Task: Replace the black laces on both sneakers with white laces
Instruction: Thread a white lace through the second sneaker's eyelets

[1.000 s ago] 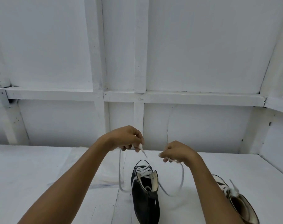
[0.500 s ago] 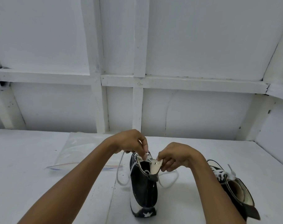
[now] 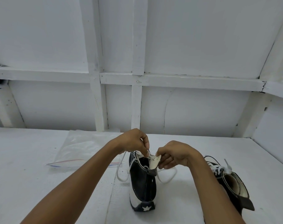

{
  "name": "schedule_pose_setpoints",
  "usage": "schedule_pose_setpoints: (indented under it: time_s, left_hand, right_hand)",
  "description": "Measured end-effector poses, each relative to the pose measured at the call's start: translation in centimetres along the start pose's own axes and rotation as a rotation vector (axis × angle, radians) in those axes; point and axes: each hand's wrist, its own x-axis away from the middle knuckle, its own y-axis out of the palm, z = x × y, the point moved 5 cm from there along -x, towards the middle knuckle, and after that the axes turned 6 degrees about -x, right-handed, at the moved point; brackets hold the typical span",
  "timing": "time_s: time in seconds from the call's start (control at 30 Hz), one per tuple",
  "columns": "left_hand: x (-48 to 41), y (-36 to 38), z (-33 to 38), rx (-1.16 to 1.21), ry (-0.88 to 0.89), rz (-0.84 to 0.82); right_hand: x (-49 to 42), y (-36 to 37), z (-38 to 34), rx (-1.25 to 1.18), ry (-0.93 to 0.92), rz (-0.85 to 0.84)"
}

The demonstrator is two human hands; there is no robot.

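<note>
**White lace at the top of the sneaker**

I am looking down at a black sneaker (image 3: 142,183). It stands upright in the middle of the white table (image 3: 24,175), and the heel with the white star faces me. Both hands meet at the top of it.

The left hand (image 3: 134,143) has its fingers (image 3: 145,145) curled, and they pinch the tip of the white lace (image 3: 121,173) right at a top hole. The right hand (image 3: 174,154) is curled too. Its thumb and fingers pinch the pale flap of the shoe and hold it open.

The lace hangs in two loose loops, one on each side of the shoe, and both loops touch the table.

A second sneaker (image 3: 226,180) lies to the right, tipped over, with its open top toward me. Its lace is white as well. A clear plastic bag (image 3: 79,146) lies flat on the left, near the white wall (image 3: 202,38).
</note>
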Motion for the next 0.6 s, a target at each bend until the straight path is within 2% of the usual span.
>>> schedule_pose_setpoints:
  time_s: [0.3,0.37,0.5,0.6]
  left_hand:
    - [0.1,1.2,0.6,0.032,0.018,-0.088]
    - [0.1,0.8,0.4,0.024,0.004,-0.095]
    - [0.0,-1.1,-0.4,-0.012,-0.045,-0.075]
    - [-0.1,-2.3,-1.0,-0.025,-0.057,-0.074]
  right_hand:
    - [-0.6,0.4,1.0,0.1,-0.03,-0.098]
    - [-0.8,0.2,1.3,0.037,-0.039,-0.071]
    - [-1.1,-0.6,1.7,-0.288,-0.018,0.011]
    - [-1.4,-0.6,1.6,-0.815,-0.024,0.012]
